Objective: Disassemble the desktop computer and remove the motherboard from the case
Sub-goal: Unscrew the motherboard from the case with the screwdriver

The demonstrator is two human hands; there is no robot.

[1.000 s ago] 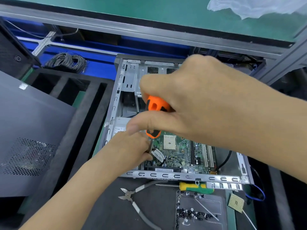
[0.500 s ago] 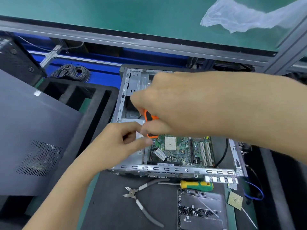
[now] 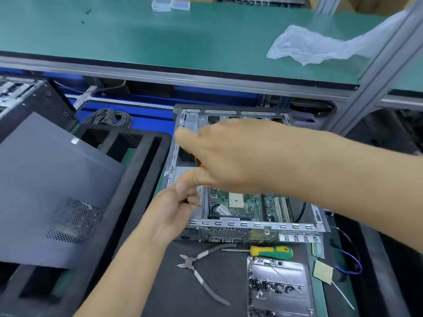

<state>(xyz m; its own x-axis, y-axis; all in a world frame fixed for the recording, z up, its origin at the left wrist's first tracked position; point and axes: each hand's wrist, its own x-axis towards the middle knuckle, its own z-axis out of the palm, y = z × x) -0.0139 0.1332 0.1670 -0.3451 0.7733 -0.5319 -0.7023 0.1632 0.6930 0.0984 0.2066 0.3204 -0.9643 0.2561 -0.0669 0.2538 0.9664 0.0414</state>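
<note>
Two bare hands meet above the open grey metal computer case (image 3: 229, 225) lying on the dark counter (image 3: 169, 284). Right hand (image 3: 229, 156) grasps an orange-handled screwdriver (image 3: 198, 163), mostly hidden beneath its palm. Left hand (image 3: 176, 211) has its fingertips pinched together at the case's left wall; what they hold cannot be told. Green motherboard (image 3: 242, 204) sits inside the case. Near the front edge lie grey-handled cutters (image 3: 201, 275), a yellow-green screwdriver (image 3: 270, 251) and a metal tray of dark screws (image 3: 279, 287).

Bright, even overhead light — soft shadows, motion blur on the hands (image 3: 229, 161), wide-angle bending at edges.
</note>
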